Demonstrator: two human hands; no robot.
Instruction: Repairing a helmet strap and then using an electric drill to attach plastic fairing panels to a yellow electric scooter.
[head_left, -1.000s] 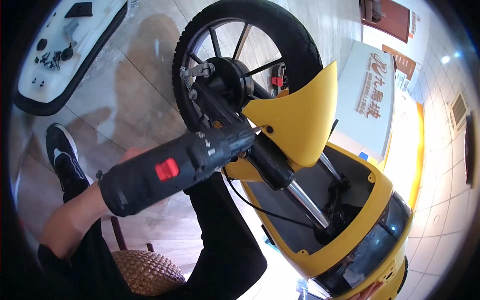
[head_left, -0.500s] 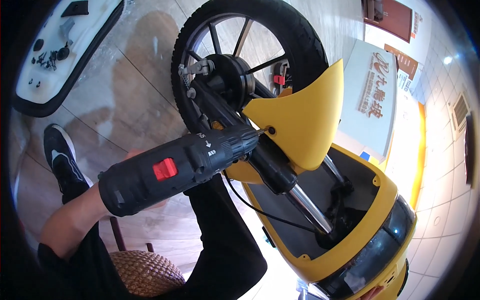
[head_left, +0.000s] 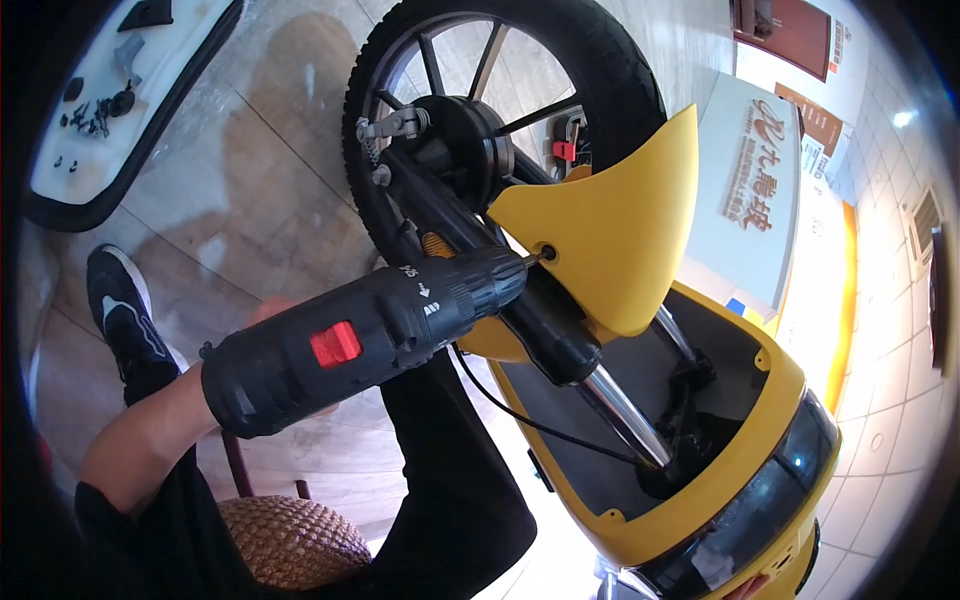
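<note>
My left hand point(head_left: 270, 312), mostly hidden behind the tool, grips a black cordless drill point(head_left: 290, 365) with a red switch. Its bit meets a dark screw point(head_left: 547, 252) in the side of a yellow front fender point(head_left: 610, 235). The fender lies beside a black fork leg point(head_left: 545, 335) with a chrome tube, under a spoked wheel point(head_left: 505, 90) with a black tyre. At the bottom edge, the fingers of my right hand point(head_left: 748, 587) curl on the yellow body panel point(head_left: 775, 560); the rest of that hand is out of view.
A white tray-like shell point(head_left: 95, 175) with a black rim holds loose screws and small black parts. Below the drill is a woven stool point(head_left: 290, 540), near my bent leg point(head_left: 450, 480). A black cable point(head_left: 530, 425) runs beside the fork. A grey counter point(head_left: 745, 185) stands behind.
The wheel, fender and yellow body have shifted slightly right in view, and the drill with them. The bit stays at the same screw, with my left hand still around the drill.
</note>
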